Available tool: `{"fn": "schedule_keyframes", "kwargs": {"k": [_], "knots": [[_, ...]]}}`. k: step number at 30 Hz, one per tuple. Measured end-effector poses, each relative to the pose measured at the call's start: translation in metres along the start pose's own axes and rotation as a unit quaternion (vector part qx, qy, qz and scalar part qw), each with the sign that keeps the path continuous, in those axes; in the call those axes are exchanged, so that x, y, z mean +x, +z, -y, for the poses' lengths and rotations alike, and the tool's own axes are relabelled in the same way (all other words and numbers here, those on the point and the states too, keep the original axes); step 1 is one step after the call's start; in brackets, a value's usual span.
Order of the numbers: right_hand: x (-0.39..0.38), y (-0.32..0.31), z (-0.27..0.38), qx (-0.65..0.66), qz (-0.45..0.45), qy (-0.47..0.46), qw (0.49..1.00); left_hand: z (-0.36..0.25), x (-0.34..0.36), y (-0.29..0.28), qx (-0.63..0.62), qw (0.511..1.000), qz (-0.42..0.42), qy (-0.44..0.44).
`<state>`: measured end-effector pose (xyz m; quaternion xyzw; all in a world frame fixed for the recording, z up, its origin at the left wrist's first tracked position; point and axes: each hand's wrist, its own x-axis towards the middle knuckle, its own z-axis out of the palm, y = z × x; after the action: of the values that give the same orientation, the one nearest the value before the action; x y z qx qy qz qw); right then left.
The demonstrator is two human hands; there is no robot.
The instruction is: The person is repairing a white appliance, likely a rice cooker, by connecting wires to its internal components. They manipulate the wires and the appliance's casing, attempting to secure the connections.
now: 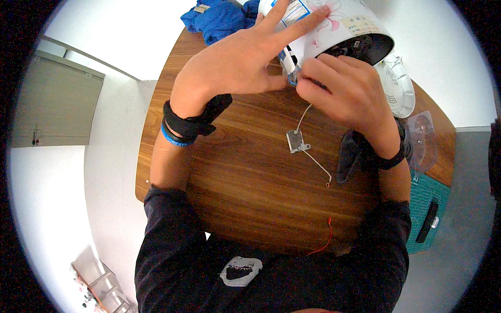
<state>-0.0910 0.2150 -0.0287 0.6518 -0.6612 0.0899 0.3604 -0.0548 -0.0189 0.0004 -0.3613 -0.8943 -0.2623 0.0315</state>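
A white, rounded appliance housing (334, 26) with a pink flower print lies on its side at the far edge of the table, its dark open end facing right. My left hand (235, 62) rests against it with two fingers stretched over the printed wall. The left thumb points toward a small blue and clear piece (292, 78) at the housing's lower edge. Beside that piece my right hand (347, 86) is closed, its fingertips pinched together; what they grip is hidden. From below the right hand a white wire runs to a small grey square part (296, 141) on the table.
A round white vented cover (396, 88) lies right of the housing, near a clear plastic tray (421, 141). A green cutting mat (430, 208) carries a black bar. Blue cloth (219, 21) is bunched at far left. A red wire (330, 237) lies near me on the wooden table (245, 177).
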Motion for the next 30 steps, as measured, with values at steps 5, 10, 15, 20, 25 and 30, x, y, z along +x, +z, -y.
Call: {"fn": "schedule_keyframes", "kwargs": {"k": [5, 10, 15, 20, 25, 30], "knots": [[0.000, 0.000, 0.002, 0.001, 0.013, 0.036, 0.999, -0.003, 0.001, -0.008, -0.021, 0.996, 0.069, -0.053], [0.001, -0.007, 0.000, 0.002, 0.025, 0.070, 0.997, 0.015, 0.000, -0.003, 0.024, 0.994, 0.007, 0.110], [-0.003, -0.008, -0.005, 0.029, 0.037, 0.093, 0.995, 0.020, 0.003, 0.001, -0.031, 0.995, 0.026, 0.089], [-0.007, -0.016, -0.010, 0.124, 0.088, 0.135, 0.979, 0.012, 0.001, -0.004, 0.030, 0.997, 0.033, 0.059], [-0.013, -0.021, -0.021, 0.191, 0.145, 0.186, 0.953, 0.006, -0.001, -0.005, 0.022, 0.999, 0.041, 0.023], [-0.022, -0.002, -0.027, 0.294, 0.106, 0.305, 0.900, -0.015, 0.007, -0.014, -0.016, 0.991, 0.101, -0.083]]}}
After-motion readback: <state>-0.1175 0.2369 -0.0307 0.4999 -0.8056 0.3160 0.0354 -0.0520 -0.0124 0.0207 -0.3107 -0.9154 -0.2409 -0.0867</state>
